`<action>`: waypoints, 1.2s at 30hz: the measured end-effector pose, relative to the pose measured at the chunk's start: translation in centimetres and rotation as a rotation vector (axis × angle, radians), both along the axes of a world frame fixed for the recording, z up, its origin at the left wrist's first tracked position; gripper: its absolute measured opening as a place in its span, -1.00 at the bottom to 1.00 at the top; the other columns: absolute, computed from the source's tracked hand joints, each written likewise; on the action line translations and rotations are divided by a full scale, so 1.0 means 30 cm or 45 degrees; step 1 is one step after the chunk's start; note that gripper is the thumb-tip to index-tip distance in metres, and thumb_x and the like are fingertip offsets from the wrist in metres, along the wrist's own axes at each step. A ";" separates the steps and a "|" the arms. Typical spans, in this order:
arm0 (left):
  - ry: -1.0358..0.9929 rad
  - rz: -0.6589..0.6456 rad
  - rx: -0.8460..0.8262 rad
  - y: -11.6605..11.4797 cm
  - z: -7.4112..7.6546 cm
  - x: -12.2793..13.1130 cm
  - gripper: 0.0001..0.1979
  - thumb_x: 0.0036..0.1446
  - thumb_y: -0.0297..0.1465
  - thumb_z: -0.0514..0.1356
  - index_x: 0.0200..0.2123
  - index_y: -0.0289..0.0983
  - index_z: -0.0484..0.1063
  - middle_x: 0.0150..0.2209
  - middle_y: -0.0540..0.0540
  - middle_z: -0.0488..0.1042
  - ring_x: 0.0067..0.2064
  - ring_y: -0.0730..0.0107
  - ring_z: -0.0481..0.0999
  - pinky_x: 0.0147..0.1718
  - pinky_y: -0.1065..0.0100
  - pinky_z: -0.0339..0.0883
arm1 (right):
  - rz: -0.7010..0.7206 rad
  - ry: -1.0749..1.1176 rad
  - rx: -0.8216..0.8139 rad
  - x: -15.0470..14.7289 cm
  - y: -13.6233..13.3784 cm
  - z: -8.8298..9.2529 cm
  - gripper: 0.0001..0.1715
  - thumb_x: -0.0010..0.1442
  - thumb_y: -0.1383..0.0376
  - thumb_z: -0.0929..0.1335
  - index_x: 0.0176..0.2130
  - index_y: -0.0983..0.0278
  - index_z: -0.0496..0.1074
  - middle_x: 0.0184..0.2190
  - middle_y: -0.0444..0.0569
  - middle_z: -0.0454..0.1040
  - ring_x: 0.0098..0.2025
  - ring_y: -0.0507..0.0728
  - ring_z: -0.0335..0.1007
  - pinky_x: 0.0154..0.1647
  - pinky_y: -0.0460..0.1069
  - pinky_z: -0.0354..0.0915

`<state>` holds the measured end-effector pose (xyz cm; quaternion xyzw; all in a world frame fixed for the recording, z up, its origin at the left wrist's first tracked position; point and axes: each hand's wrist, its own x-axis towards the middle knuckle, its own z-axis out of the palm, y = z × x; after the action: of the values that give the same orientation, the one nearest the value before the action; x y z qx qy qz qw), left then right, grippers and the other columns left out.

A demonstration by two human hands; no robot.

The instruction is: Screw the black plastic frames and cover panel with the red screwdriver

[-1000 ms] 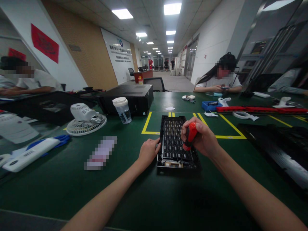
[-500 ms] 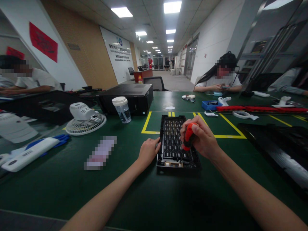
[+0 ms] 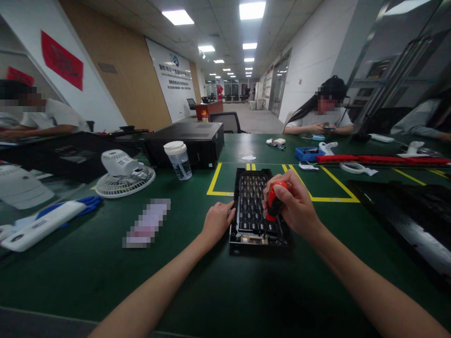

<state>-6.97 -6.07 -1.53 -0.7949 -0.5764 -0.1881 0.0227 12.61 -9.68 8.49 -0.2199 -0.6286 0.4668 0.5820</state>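
Note:
My right hand [image 3: 298, 204] is wrapped round the red and black handle of a screwdriver [image 3: 274, 199]. The screwdriver tilts, with its thin shaft pointing down at the lower right part of a black plastic panel [image 3: 251, 195]. This panel lies on the green table and has a patterned grid inside a raised rim. A small light brown and metallic part [image 3: 251, 239] sits at its near end. My left hand [image 3: 217, 221] grips the panel's left edge, thumb and fingers against the rim. Fingers of my right hand hide some of the panel's right side.
On the left are a white fan [image 3: 125, 173], a lidded cup [image 3: 179, 159], a black computer case [image 3: 190, 141] and a pixelated flat object [image 3: 146, 223]. Farther right lie a blue tray [image 3: 308, 153], a red strip [image 3: 380, 160] and a large black panel [image 3: 412, 216]. Other people sit around the table.
The screwdriver handle has shifted slightly down and left, and my right hand has turned a little with it. My left hand and the panel stay put.

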 end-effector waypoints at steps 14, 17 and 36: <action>-0.015 0.011 -0.015 -0.003 0.004 0.002 -0.63 0.22 -0.27 -0.07 0.04 -0.19 0.29 -0.24 -0.09 0.48 -0.23 0.38 0.39 -0.27 0.39 0.23 | -0.347 -0.031 0.023 -0.044 -0.018 0.008 -0.80 0.11 0.29 0.31 -0.44 0.26 0.16 -0.46 -0.19 0.27 -0.55 -0.05 0.34 -0.56 -0.09 0.30; -0.005 0.015 -0.018 -0.001 0.002 0.001 -0.63 0.22 -0.27 -0.07 0.04 -0.19 0.30 -0.25 -0.10 0.48 -0.24 0.38 0.39 -0.27 0.40 0.23 | -0.430 -0.048 0.054 -0.055 -0.020 0.010 -0.79 0.11 0.28 0.31 -0.45 0.26 0.16 -0.46 -0.19 0.25 -0.56 -0.05 0.35 -0.57 -0.10 0.32; -0.008 -0.003 0.003 0.003 -0.003 -0.003 -0.63 0.22 -0.27 -0.07 0.04 -0.21 0.30 -0.23 -0.11 0.48 -0.22 0.37 0.39 -0.26 0.39 0.24 | -0.769 -0.025 0.108 -0.102 -0.040 0.012 -0.81 0.10 0.29 0.33 -0.45 0.23 0.19 -0.53 -0.20 0.21 -0.60 -0.06 0.25 -0.63 -0.12 0.34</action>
<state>-7.07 -5.99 -1.61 -0.7950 -0.5752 -0.1913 0.0219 9.55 -10.88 8.86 -0.3770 -0.5593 0.2439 0.6969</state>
